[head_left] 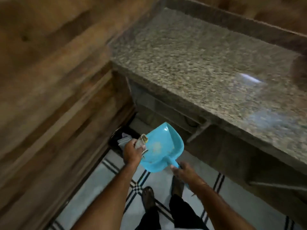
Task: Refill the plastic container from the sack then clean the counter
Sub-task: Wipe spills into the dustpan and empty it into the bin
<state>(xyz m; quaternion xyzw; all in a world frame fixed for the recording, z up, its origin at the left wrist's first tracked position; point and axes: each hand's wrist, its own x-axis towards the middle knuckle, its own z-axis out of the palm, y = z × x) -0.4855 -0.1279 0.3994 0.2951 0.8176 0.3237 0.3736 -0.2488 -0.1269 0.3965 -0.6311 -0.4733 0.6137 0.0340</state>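
A light blue plastic dustpan (159, 146) hangs over the floor in front of the granite counter (191, 63). My right hand (184, 171) grips its handle from below. My left hand (132, 151) is closed on a rolled grey cloth or brush (141, 141), which rests against the pan's left edge. Some pale crumbs lie inside the pan. The frame is blurred by motion. No sack or plastic container shows.
A dark bin with a pale liner (121, 138) stands on the floor just beyond the dustpan, in the corner by the wooden cabinet (49, 97). White tiles with black lines (116, 180) cover the floor. My feet stand below the pan.
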